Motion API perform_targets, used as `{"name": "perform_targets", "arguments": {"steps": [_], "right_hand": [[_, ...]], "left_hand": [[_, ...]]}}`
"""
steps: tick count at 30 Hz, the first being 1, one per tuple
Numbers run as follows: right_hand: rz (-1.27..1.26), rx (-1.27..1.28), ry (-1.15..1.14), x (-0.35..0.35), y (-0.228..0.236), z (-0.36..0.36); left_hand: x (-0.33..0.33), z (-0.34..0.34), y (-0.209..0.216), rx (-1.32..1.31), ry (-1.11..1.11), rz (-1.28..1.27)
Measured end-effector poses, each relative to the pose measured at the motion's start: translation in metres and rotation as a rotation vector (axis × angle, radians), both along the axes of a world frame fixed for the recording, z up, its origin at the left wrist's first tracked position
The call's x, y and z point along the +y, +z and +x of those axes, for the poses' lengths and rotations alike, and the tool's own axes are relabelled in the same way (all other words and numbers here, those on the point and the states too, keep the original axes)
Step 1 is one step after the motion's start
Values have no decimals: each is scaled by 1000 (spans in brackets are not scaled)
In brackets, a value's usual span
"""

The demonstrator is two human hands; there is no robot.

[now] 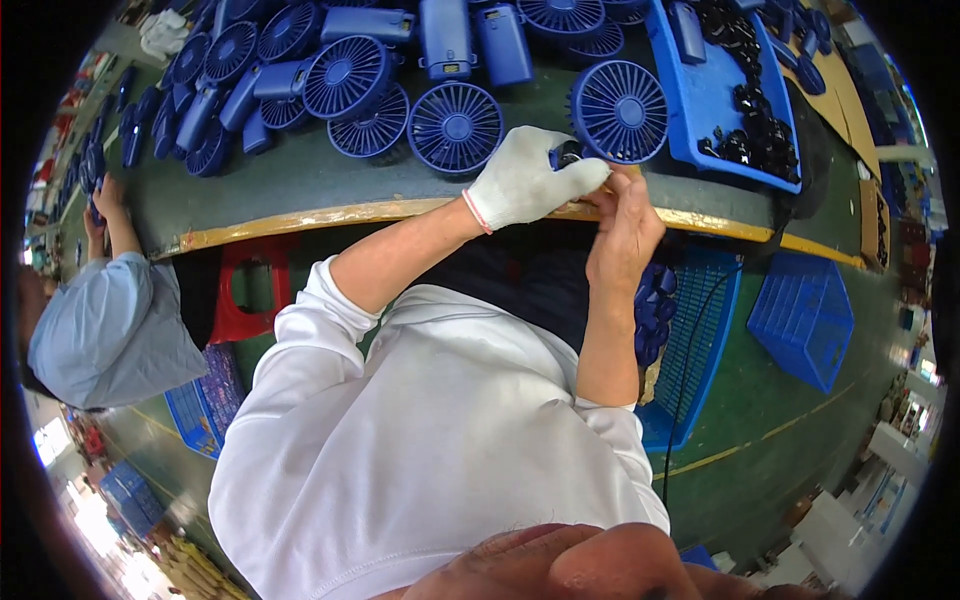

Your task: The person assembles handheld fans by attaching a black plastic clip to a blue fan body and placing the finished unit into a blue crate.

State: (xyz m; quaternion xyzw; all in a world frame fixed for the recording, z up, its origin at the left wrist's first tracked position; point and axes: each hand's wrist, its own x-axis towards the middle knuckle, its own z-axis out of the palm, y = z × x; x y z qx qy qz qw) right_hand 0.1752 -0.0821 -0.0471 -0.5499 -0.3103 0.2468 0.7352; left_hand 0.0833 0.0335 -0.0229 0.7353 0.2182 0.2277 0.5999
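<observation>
My left hand (530, 178), in a white knit glove, is closed around a small dark part (566, 154) that shows between thumb and fingers. My right hand (628, 220) is bare. Its fingertips are pinched together by the left thumb, and what they hold, if anything, is hidden. Just beyond both hands is a blue handheld fan (628, 112) with its round grille facing up. Another blue fan (456, 128) lies on the bench left of it, near my gloved fingers.
Many blue fans and fan handles (445, 40) cover the far and left bench (330, 190). At right, a blue tray (685, 120) holds small black parts (755, 130). Blue crates (805, 315) and a red stool (245, 290) stand below. A co-worker (115, 325) works at left.
</observation>
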Motion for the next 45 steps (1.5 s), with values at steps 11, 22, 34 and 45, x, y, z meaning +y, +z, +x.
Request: {"name": "perform_targets", "arguments": {"steps": [11, 22, 34, 45], "right_hand": [[23, 576, 76, -4, 14, -4], [429, 281, 400, -17, -23, 20], [214, 769, 208, -160, -124, 26], [-281, 377, -328, -153, -113, 57]], "left_hand": [[-21, -1, 12, 78, -233, -734], [-41, -5, 9, 125, -378, -211], [22, -67, 39, 374, 281, 1316], [1, -39, 22, 151, 52, 1099]]}}
